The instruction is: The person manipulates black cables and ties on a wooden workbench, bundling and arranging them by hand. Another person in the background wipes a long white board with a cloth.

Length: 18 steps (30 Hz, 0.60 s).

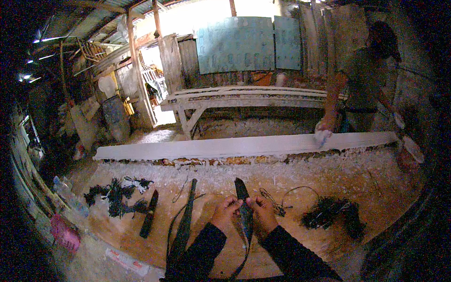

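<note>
My left hand [225,215] and my right hand [264,215] meet at the front middle of the table, thumbs and fingers closed. Between them they pinch a dark flat sheath-like piece [242,189], its slanted tip pointing away from me. A narrow strap [245,256] trails from it toward my body. Just left of my left forearm lies a longer dark tapered piece [184,225] with a thin strap beside it. Farther left rests a dark knife-shaped piece [149,215]. A thin loop of cord [277,207] lies by my right hand.
Bundles of dark cord lie at left [115,197] and right [336,214]. A long white-coated board [206,148] spans the table's far side; another person's hand [323,131] touches it at right. A white bench [263,99] stands beyond. A pink basket [65,232] is at left.
</note>
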Each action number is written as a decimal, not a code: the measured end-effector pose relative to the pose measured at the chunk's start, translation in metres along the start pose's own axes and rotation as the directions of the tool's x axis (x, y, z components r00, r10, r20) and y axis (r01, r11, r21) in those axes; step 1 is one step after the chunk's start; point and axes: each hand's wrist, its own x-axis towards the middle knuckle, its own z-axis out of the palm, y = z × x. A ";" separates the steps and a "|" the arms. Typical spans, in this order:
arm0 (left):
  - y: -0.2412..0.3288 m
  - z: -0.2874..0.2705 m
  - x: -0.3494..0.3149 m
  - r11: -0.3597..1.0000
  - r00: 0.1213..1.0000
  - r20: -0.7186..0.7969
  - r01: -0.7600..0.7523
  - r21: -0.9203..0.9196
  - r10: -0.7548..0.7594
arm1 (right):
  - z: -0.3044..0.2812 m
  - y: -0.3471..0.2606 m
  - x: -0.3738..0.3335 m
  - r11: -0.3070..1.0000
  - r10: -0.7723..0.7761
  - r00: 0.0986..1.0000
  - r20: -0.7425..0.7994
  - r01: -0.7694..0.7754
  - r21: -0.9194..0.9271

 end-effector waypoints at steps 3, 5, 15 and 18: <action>0.002 0.000 -0.002 0.975 0.997 0.038 0.081 -0.205 -0.074 | 0.002 -0.005 -0.001 0.996 0.071 0.997 -0.016 -0.070 0.050; 0.003 0.003 -0.004 0.950 0.994 0.039 0.106 -0.293 -0.099 | 0.001 -0.004 0.000 0.992 0.086 0.996 0.031 -0.089 0.089; 0.017 -0.004 -0.004 0.966 0.986 -0.165 -0.006 -0.259 -0.038 | -0.010 0.013 0.004 0.959 0.040 0.991 0.128 -0.002 -0.283; 0.019 -0.005 -0.005 0.954 0.977 -0.206 -0.011 -0.298 -0.053 | -0.012 0.010 0.003 0.925 0.126 0.985 0.115 -0.075 -0.371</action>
